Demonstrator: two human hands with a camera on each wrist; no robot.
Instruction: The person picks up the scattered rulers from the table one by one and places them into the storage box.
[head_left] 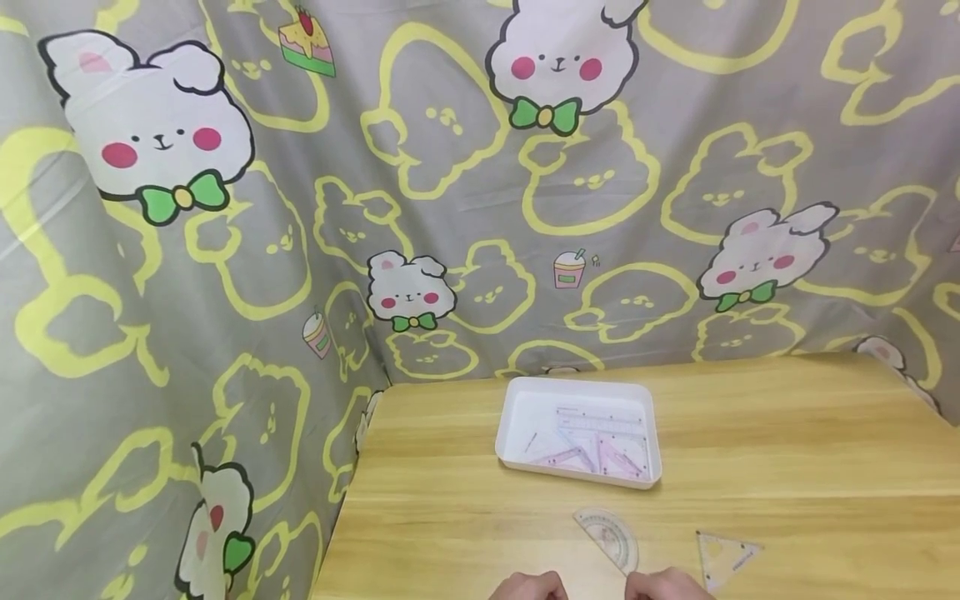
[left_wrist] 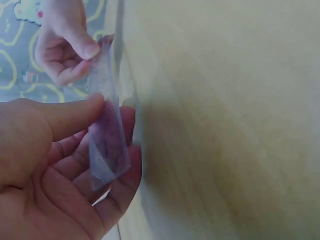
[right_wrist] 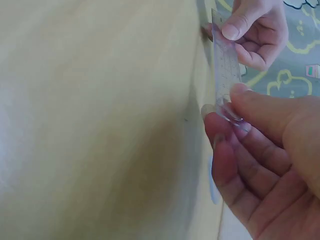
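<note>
Both hands hold one clear straight ruler point(left_wrist: 102, 82) by its two ends, at the near edge of the wooden table point(head_left: 787, 450). My left hand point(left_wrist: 112, 125) pinches one end between thumb and fingers. My right hand point(right_wrist: 227, 107) pinches the other end of the ruler point(right_wrist: 225, 65) the same way. In the head view only the tops of the left hand point(head_left: 528, 587) and right hand point(head_left: 663, 585) show at the bottom edge, and the ruler is hidden there.
A white tray point(head_left: 517, 417) holding several clear rulers and set squares point(head_left: 600, 442) stands mid-table. A clear protractor point(head_left: 611, 537) and a small clear triangle point(head_left: 723, 557) lie on the wood just beyond the hands. A grey rabbit-print cloth point(head_left: 225, 250) hangs behind and left.
</note>
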